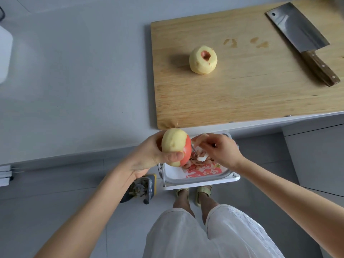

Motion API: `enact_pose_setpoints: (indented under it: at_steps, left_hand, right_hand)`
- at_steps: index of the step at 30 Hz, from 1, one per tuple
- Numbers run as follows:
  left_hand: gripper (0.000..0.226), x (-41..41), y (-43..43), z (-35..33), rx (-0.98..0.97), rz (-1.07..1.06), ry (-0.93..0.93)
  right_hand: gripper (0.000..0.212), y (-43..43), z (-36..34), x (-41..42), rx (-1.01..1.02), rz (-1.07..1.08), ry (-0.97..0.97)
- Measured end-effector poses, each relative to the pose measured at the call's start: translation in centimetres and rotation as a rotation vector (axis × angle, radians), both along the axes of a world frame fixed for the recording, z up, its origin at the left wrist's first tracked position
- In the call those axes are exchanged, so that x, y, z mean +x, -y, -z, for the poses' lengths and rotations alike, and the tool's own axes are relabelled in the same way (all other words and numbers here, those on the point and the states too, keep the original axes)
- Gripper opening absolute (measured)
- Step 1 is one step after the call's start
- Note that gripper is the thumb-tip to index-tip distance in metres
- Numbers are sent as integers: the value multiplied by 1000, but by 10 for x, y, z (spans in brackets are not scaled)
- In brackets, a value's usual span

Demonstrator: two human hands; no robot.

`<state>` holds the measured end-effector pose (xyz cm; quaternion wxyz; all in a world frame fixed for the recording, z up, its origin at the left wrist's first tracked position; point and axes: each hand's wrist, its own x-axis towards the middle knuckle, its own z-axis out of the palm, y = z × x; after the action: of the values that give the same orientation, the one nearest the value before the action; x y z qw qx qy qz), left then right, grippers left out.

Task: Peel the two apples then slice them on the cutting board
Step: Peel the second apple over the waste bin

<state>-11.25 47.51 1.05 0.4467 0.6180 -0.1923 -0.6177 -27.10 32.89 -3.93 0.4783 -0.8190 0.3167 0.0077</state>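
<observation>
Apple (175,146), which we grip in the left hand (149,155), turns its unpeeled red skin (187,151) rightward, against the peeler (194,151) our right hand (221,149) pinches.

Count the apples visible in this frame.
2. One peeled apple sits on the cutting board; one half-peeled apple is gripped by the left hand above the peel tray.
</observation>
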Motion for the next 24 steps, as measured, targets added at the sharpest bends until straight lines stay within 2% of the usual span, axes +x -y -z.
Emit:
enact_pose_setpoints:
  at_steps: [2, 5, 7, 9, 10, 12, 15, 17, 19, 21, 24]
  left_hand:
    - [110, -4, -1, 4, 58, 22, 62]
    - [117, -11, 0, 8, 109, 58, 114]
    - [118, -14, 0, 9, 120, 45, 98]
    - [116, -17, 0, 11, 126, -6, 6]
    - [112, -18, -1, 11, 132, -38, -49]
    - [102, -17, -1, 14, 132, -84, -128]
    - [92, -15, -1, 13, 107, -43, -132]
    - [93, -15, -1, 10, 110, 21, -107]
    - [93, -17, 0, 8, 107, 65, -79]
    - [89, -18, 0, 7, 85, 89, -36]
    - [88, -20, -1, 5, 59, 93, -68]
  right_hand:
    - [19, 3, 0, 2, 262, 38, -213]
    - [35, 5, -1, 0, 728, 0, -563]
    - [38, 5, -5, -4, 947, 22, -582]
    - [38, 5, -6, -5, 955, 162, -480]
    - [38, 2, -6, -5, 874, 252, -384]
    - [34, -4, -11, -6, 537, 284, -130]
    - [31, -4, -26, -4, -214, 56, 244]
    - [29, 0, -35, 1, -550, -95, 430]
    - [26, 3, -41, 8, -707, -187, 506]
    - [26, 3, -44, 12, -779, -228, 529]
    - [29, 2, -43, 13, -742, -218, 547]
